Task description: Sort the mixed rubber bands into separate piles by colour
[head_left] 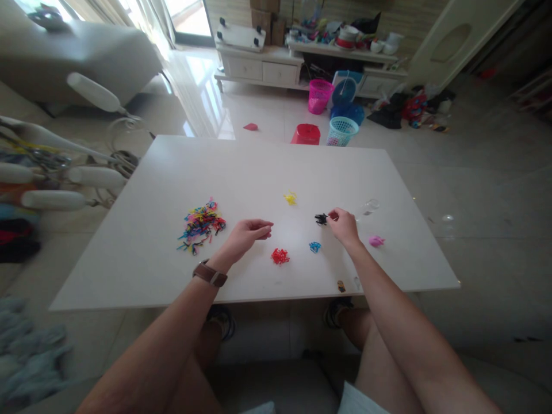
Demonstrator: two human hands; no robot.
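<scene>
My right hand [344, 226] is closed in a pinch at the edge of a small black pile [321, 219], with its fingertips on a black piece. Over the table's middle, my left hand [251, 232] has its thumb and fingers pressed together; what they hold, if anything, is too small to make out. To its left lies a mixed heap of small, thin coloured pieces [202, 225], their exact kind unclear. Single-colour piles sit around the hands: red pieces [280, 256], blue pieces [314, 247] and yellow pieces [290, 198]. A pink bunch [376, 241] lies right of my right wrist.
The white table [241, 167] carries a clear, glass-like object [370, 206] behind my right hand and a small dark-and-yellow item [341, 286] by the near edge. Beyond the far edge stand a red stool-like object [306, 134] and a light blue basket [342, 131].
</scene>
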